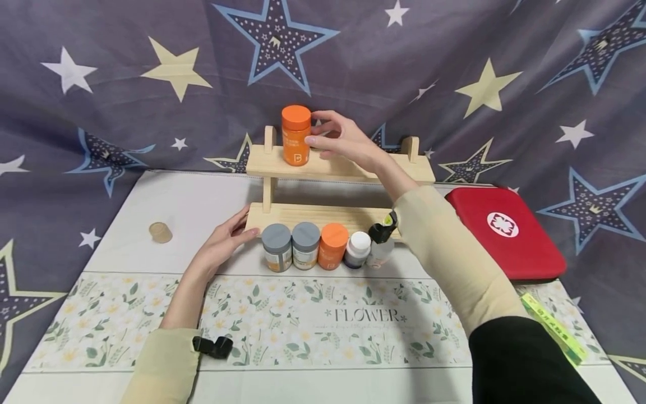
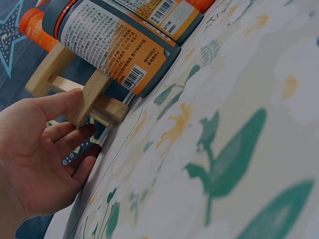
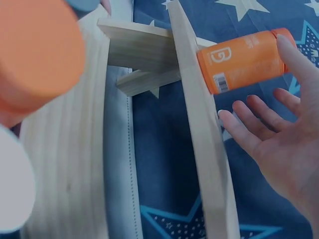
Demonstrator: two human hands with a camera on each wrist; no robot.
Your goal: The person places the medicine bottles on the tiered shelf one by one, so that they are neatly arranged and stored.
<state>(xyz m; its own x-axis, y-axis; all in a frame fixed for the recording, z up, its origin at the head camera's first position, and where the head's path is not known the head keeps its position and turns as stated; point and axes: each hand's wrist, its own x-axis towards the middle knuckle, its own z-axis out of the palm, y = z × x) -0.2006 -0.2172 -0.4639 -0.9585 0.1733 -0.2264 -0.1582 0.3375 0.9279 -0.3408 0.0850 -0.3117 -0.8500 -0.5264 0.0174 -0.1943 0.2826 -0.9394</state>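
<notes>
An orange bottle (image 1: 296, 137) (image 3: 241, 59) stands upright at the left end of the wooden rack's upper shelf (image 1: 348, 168). My right hand (image 1: 348, 140) (image 3: 279, 119) is at its right side, thumb and fingertips by the cap and upper body, fingers fairly straight. The left hand (image 1: 219, 244) (image 2: 45, 149) touches the left end of the lower shelf (image 1: 323, 213) with thumb and fingers, not wrapped round it. In front of that shelf stand two grey-capped jars (image 1: 276, 247) (image 2: 109, 45), an orange jar (image 1: 333, 246), a white-capped bottle (image 1: 357, 249) and a pale bottle (image 1: 379, 253), partly hidden by the right wrist camera.
A red case (image 1: 504, 233) with a white emblem lies on the right of the table, with a yellow-green packet (image 1: 553, 328) in front of it. On the left is a small tan cylinder (image 1: 160, 232). Star-patterned cloth hangs behind the rack.
</notes>
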